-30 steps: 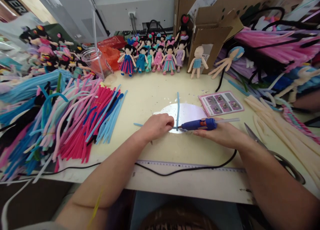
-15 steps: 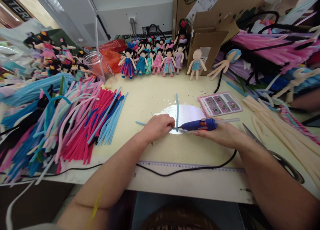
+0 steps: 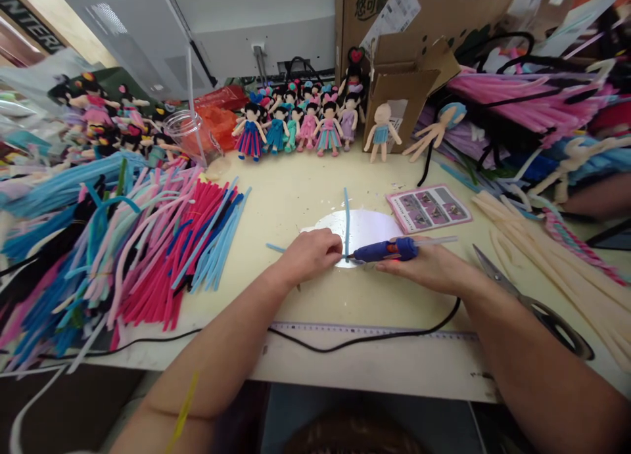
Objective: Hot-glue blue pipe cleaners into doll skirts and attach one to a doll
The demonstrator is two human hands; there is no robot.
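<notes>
Nothing much moves: left hand (image 3: 310, 255) stays pinching crossed blue pipe cleaners (image 3: 346, 211), right hand (image 3: 431, 270) keeps clutching glue gun (image 3: 384, 249), nozzle at its 9 o'clock on the crossing, so gluing looks ongoing.

On the table (image 3: 296, 184), a round mat (image 3: 374, 224) lay at the middle, with a single stem (image 3: 346, 214) on it and a glue gun (image 3: 382, 249) across its front. A stem pile (image 3: 148, 244) filled the left edge, dolls (image 3: 296, 122) lined the back edge, a ruler (image 3: 369, 329) ran along the front edge, and scissors (image 3: 532, 303) lay near the right edge.

Bright, even light; glare on white disc (image 3: 367, 225); wide-angle warp + blur at edges; soft shadows.
</notes>
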